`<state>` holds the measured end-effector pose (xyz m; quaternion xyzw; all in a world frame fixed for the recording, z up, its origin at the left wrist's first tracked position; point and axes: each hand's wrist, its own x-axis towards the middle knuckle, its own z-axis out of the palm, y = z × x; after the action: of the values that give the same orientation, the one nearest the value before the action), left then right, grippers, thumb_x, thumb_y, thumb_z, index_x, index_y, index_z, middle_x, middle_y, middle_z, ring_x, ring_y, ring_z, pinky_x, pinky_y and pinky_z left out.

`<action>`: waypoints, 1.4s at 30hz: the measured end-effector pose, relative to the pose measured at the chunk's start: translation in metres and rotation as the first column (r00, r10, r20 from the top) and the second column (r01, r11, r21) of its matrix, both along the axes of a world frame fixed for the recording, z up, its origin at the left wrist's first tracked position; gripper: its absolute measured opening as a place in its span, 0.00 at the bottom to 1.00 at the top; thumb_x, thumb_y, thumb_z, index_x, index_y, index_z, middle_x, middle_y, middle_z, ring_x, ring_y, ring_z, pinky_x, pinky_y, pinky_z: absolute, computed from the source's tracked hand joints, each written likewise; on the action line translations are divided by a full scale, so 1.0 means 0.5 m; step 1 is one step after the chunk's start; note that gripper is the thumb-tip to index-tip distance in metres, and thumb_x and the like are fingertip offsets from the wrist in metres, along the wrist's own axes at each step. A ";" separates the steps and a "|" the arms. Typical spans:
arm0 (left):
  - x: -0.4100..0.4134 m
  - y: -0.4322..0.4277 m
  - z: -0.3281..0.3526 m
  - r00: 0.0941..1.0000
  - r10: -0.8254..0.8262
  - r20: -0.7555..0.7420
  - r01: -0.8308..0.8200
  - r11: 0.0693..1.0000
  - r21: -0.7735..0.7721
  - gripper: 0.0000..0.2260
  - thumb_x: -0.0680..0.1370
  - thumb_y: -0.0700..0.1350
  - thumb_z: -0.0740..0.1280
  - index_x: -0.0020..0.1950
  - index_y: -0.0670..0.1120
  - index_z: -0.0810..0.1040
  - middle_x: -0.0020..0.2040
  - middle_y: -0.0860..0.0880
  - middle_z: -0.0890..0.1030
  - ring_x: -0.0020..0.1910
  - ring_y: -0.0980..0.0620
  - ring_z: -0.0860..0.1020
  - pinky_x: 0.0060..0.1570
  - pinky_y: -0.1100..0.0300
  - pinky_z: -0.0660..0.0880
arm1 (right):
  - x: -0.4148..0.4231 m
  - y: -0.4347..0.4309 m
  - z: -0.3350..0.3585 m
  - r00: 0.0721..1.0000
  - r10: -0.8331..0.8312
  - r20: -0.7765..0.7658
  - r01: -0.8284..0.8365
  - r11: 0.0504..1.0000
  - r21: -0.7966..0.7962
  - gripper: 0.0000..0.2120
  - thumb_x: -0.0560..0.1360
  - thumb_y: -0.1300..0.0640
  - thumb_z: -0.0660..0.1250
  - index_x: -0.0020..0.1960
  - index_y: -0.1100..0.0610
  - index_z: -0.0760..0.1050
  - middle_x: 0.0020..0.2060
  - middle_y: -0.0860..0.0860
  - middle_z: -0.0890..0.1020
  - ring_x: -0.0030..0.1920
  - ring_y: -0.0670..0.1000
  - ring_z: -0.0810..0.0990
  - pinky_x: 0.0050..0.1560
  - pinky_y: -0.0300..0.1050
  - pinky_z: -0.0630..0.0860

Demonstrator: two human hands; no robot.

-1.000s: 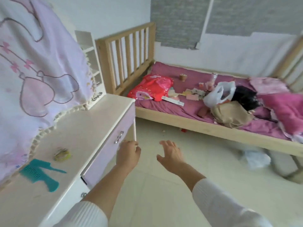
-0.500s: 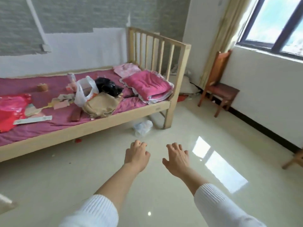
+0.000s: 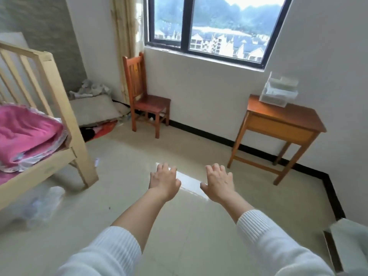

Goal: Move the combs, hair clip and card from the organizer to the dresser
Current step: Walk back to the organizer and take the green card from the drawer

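A clear plastic organizer point(image 3: 278, 93) stands on a small wooden desk point(image 3: 282, 116) against the far right wall, under the window. What lies inside it is too small to tell. My left hand point(image 3: 164, 181) and my right hand point(image 3: 219, 183) are stretched out in front of me over the tiled floor, palms down, fingers loosely apart, holding nothing. Both hands are well short of the desk. The dresser, the combs, the hair clip and the card are out of view.
A wooden bed frame point(image 3: 59, 108) with pink bedding point(image 3: 25, 134) fills the left. A red-brown chair point(image 3: 145, 96) stands by the curtain. A plastic bag point(image 3: 43, 204) lies on the floor near the bed. A grey object point(image 3: 350, 242) juts in at the lower right.
My view has swung right, from the dresser with a teal comb on it, past the bed, to the window wall and desk. Both hands stayed out in front, empty.
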<state>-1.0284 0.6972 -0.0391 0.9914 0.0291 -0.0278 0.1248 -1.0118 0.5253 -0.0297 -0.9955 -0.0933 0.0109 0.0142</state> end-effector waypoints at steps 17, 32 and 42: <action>0.979 -0.385 0.137 0.883 -0.448 0.143 0.427 0.891 0.154 0.17 0.77 0.48 0.56 0.65 0.46 0.70 0.64 0.45 0.72 0.62 0.44 0.69 0.54 0.52 0.69 | 0.797 -0.400 0.134 0.904 -0.419 0.078 0.417 0.908 0.045 0.24 0.76 0.46 0.60 0.69 0.55 0.63 0.65 0.55 0.69 0.65 0.57 0.66 0.61 0.55 0.66; 1.541 -0.907 0.141 0.800 -0.563 0.209 0.559 0.825 0.083 0.18 0.77 0.51 0.57 0.65 0.46 0.70 0.64 0.45 0.73 0.62 0.44 0.70 0.55 0.49 0.71 | 1.364 -0.879 0.141 0.837 -0.536 0.109 0.526 0.844 0.110 0.29 0.75 0.46 0.62 0.71 0.54 0.60 0.68 0.55 0.68 0.66 0.57 0.66 0.62 0.56 0.67; 1.831 -1.162 0.089 0.809 -0.558 0.185 0.582 0.805 -0.116 0.18 0.77 0.47 0.57 0.67 0.45 0.69 0.64 0.44 0.72 0.62 0.44 0.69 0.55 0.50 0.73 | 1.664 -1.127 0.085 0.811 -0.580 0.075 0.569 0.812 0.129 0.27 0.74 0.45 0.61 0.70 0.53 0.62 0.66 0.55 0.69 0.65 0.57 0.66 0.60 0.55 0.66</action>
<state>-0.1128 0.1163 0.0053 0.9395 -0.2817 0.0040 0.1949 -0.1801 -0.0379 0.0129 -0.9741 0.2109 -0.0539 0.0616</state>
